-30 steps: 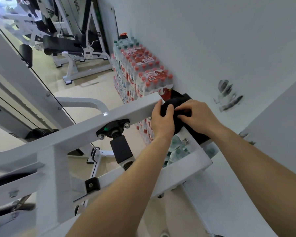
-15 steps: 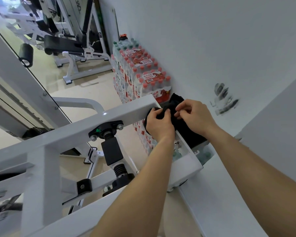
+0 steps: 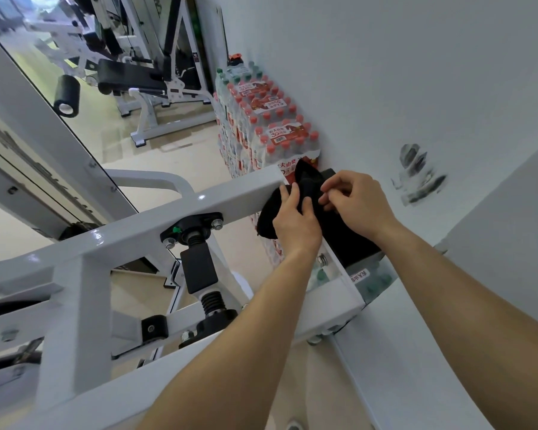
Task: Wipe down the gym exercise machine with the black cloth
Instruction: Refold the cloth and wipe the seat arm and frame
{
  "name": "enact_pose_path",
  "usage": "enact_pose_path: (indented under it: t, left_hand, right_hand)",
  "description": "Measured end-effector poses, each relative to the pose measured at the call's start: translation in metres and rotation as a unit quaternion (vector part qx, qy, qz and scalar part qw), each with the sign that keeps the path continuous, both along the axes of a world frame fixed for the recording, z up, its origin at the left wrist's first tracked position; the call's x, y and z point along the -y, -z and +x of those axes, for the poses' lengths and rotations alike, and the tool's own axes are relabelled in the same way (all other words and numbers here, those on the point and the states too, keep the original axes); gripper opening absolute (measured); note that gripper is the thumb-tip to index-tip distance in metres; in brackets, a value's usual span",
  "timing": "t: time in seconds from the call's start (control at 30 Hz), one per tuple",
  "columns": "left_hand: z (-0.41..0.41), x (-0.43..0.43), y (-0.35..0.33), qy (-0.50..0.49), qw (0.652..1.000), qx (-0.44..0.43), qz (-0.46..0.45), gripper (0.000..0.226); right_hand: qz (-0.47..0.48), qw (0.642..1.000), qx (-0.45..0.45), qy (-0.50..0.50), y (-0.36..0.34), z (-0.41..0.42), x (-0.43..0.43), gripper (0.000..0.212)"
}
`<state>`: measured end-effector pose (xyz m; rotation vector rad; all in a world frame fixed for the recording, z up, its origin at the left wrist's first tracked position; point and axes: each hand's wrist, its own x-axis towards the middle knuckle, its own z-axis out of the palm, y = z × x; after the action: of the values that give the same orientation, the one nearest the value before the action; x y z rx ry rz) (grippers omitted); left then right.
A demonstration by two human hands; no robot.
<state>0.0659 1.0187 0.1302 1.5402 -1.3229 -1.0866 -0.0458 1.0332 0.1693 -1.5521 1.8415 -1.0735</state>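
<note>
A white steel exercise machine (image 3: pixel 143 225) fills the lower left, its square beam ending near the wall. The black cloth (image 3: pixel 306 184) is bunched at that beam's far end, part of it hanging down over the side. My left hand (image 3: pixel 295 221) holds the cloth against the beam end, fingers curled over it. My right hand (image 3: pixel 354 203) pinches the cloth's upper part with fingertips, just right of the left hand. A black pad (image 3: pixel 354 243) lies under the cloth and my right wrist.
Shrink-wrapped packs of red-capped water bottles (image 3: pixel 274 128) are stacked against the white wall (image 3: pixel 385 72), right behind the beam end. A black-padded bench machine (image 3: pixel 131 79) stands further back. The wall carries dark scuff marks (image 3: pixel 416 172). Beige floor (image 3: pixel 156 156) lies between.
The cloth has been pulled leftward and now hangs down over the beam's end. My right hand has gone from lying over the cloth to pinching it. The view has shifted slightly.
</note>
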Motion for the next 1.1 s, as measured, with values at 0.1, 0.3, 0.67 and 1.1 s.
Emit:
enact_pose_path:
  t: [0.1, 0.3, 0.67, 1.1]
  left_hand:
    - [0.006, -0.023, -0.001, 0.031, 0.999, 0.006, 0.006, 0.047]
    - [0.022, -0.043, -0.005, 0.114, 0.990, 0.078, 0.001, 0.027]
    - [0.041, -0.034, -0.001, 0.182, 0.980, 0.048, 0.064, 0.017]
    - [0.054, -0.010, -0.006, 0.090, 0.972, -0.191, 0.103, 0.020]
  right_hand:
    - [-0.019, 0.999, 0.015, 0.024, -0.003, -0.001, 0.004, 0.019]
    - [-0.037, 0.998, 0.020, 0.052, -0.009, 0.007, 0.015, 0.019]
    - [-0.018, 0.999, -0.035, -0.010, -0.003, 0.013, -0.001, 0.014]
    - [0.071, 0.972, -0.196, -0.108, 0.001, 0.020, -0.021, 0.030]
